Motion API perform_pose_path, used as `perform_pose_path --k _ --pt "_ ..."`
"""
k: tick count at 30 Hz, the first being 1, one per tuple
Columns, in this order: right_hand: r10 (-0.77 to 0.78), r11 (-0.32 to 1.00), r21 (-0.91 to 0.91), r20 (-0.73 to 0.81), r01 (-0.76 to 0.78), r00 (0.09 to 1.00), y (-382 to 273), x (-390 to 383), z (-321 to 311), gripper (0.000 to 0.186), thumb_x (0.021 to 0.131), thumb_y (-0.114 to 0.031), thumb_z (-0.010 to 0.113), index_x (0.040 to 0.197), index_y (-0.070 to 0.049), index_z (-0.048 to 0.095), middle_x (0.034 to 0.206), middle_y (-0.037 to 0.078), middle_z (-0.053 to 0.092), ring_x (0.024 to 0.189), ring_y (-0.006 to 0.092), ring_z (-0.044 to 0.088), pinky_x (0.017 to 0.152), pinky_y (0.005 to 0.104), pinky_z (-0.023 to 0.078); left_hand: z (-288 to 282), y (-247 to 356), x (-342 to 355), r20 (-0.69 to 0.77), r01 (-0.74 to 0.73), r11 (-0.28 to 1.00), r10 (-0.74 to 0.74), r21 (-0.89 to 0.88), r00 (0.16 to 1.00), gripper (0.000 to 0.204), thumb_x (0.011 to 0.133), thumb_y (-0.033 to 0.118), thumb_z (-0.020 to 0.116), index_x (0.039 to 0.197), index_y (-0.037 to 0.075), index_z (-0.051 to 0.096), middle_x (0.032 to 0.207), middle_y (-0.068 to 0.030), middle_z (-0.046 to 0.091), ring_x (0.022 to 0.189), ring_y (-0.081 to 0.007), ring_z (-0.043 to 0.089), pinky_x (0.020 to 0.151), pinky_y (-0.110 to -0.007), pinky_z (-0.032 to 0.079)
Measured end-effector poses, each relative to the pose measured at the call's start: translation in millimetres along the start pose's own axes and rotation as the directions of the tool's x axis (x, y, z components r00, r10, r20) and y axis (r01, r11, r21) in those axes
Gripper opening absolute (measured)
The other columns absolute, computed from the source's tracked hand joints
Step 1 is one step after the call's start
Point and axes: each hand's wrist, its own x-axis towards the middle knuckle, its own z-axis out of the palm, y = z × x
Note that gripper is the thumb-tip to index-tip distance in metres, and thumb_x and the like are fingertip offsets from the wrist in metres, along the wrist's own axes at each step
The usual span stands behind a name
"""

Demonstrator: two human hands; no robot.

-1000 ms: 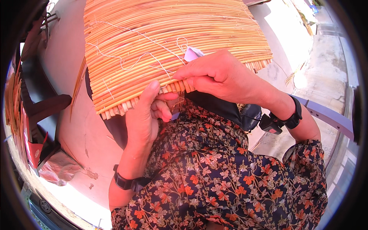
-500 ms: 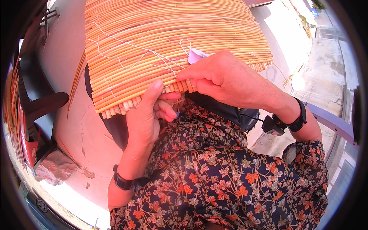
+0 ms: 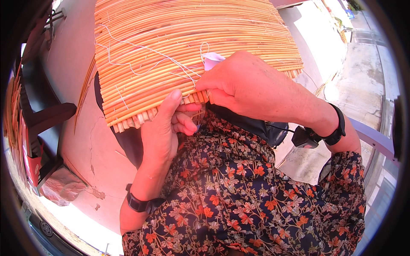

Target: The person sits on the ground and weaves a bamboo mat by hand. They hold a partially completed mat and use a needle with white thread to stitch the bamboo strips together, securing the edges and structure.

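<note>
A mat of thin yellow-brown reeds [image 3: 183,40] lies across my lap, its cut ends along the near edge. My left hand [image 3: 164,121] is closed on that edge, thumb on top and fingers curled underneath. White thread [image 3: 156,53] trails loosely over the reeds and runs to the fingertips of my right hand [image 3: 245,87]. These are pinched together at the near edge, just right of my left thumb, and whatever else they hold is hidden. A small lilac scrap [image 3: 212,60], with a loop of thread beside it, shows against the back of my right hand.
Dark furniture [image 3: 53,113] stands on the left, with long loose reeds [image 3: 15,111] beside it. A crumpled pinkish sheet [image 3: 64,185] lies on the floor at lower left. On the right is a lilac bar [image 3: 371,138]. Black bands with devices circle both wrists.
My right wrist and forearm have shifted slightly right and up, while the fingertips stay at the mat's edge. The lilac scrap has moved slightly left. My left hand looks still.
</note>
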Motion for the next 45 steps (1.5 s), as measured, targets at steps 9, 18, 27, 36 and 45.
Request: perform_pose_path --k 9,18,27,36,45 --pt "-0.234 0.960 -0.167 -0.026 0.227 0.972 3.1 18.7 8.8 0.042 0.068 -0.033 0.080 0.066 0.005 0.062 0.072 0.023 0.063 0.077 0.0429 0.065 0.070 0.0471 0.053 0.6 0.5 1.8 -0.002 -0.003 1.000 0.003 -0.008 1.000 0.037 0.097 0.029 0.065 0.113 -0.004 0.064 0.087 -0.0206 0.073 0.055 -0.0156 0.064 0.049 -0.025 0.052" --pt "-0.007 0.993 -0.116 0.011 0.008 1.000 7.8 17.1 2.4 0.011 0.081 -0.013 0.064 0.080 -0.003 0.068 0.076 0.022 0.066 0.078 0.0419 0.066 0.070 0.0505 0.052 -40.9 -2.7 -29.9 0.627 -0.699 0.042 0.408 0.713 0.664 0.030 0.085 0.026 0.079 0.102 0.003 0.069 0.083 -0.0132 0.071 0.055 -0.0193 0.064 0.047 -0.027 0.048" --pt "0.020 0.973 -0.230 0.028 -0.013 0.999 10.9 22.4 6.0 0.012 0.083 -0.018 0.064 0.083 -0.007 0.069 0.078 0.019 0.067 0.080 0.0404 0.066 0.071 0.0500 0.052 -24.0 29.7 11.7 0.811 -0.335 -0.742 0.495 0.581 0.310 0.038 0.079 0.013 0.061 0.117 0.010 0.070 0.116 -0.0068 0.063 0.108 -0.0243 0.061 0.093 -0.039 0.047" --pt "-0.207 0.973 -0.082 0.087 0.214 0.974 4.3 42.7 -75.6 0.013 0.087 -0.008 0.065 0.096 -0.002 0.071 0.079 0.012 0.066 0.071 0.0268 0.062 0.067 0.0378 0.048 -1.1 87.8 13.1 0.902 -0.325 -0.846 0.429 0.422 0.054 0.037 0.073 0.015 0.066 0.109 0.005 0.071 0.097 -0.0044 0.064 0.091 -0.0205 0.063 0.079 -0.034 0.049" --pt "0.011 0.984 0.167 0.297 -0.063 0.955 -94.1 68.5 -231.7 0.014 0.089 -0.014 0.071 0.098 -0.005 0.078 0.065 -0.003 0.061 0.054 0.0044 0.050 0.048 0.0194 0.036 68.6 229.5 -60.9 0.934 -0.244 -0.935 0.306 0.259 -0.182 0.032 0.073 0.028 0.082 0.087 0.003 0.070 0.075 -0.0064 0.060 0.063 -0.0236 0.060 0.055 -0.034 0.047"
